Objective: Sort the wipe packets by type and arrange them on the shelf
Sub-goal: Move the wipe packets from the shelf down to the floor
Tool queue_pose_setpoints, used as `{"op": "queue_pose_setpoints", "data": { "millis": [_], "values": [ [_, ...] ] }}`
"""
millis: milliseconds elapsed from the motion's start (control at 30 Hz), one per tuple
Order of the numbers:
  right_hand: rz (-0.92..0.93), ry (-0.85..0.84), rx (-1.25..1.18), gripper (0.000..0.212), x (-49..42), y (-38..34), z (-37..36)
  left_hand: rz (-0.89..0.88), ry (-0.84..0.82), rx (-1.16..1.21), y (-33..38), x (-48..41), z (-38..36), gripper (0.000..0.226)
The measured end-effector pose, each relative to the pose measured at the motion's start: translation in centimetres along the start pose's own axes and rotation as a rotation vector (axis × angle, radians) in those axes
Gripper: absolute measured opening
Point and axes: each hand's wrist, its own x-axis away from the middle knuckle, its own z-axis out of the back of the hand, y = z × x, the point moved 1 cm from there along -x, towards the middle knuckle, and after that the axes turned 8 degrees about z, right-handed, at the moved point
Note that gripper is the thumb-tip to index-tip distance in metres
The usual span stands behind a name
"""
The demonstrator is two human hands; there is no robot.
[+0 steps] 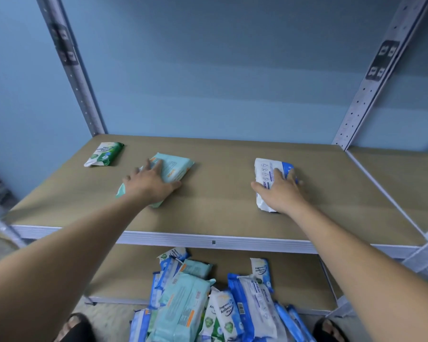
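On the shelf (pixel 220 193) at arm's reach, the left hand (pixel 150 186) lies flat on a mint packet (pixel 176 166), fingers spread, thumb beside its edge. Well to its right, the right hand (pixel 281 191) grips a white-and-blue packet (pixel 265 169), thumb across the top and fingers curled over its blue side. One green-and-white packet (pixel 104 154) lies apart, left of the left hand and beyond it. That makes three packets on this board, one of each kind. Below both forearms, a pile of mixed packets (pixel 208 304) overlaps too much to count.
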Motion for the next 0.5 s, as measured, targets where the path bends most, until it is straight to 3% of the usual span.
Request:
{"op": "queue_pose_setpoints", "data": {
  "millis": [167,500],
  "values": [
    [-0.045,0.016,0.149,0.088,0.1,-0.9,-0.4,0.063,0.021,-0.081,0.3,-0.7,-1.0,0.097],
    [0.088,0.215,0.130,0.075,3.5,-1.0,-0.7,-0.013,0.126,0.007,-0.7,2.6,-1.4,0.084]
  ]
}}
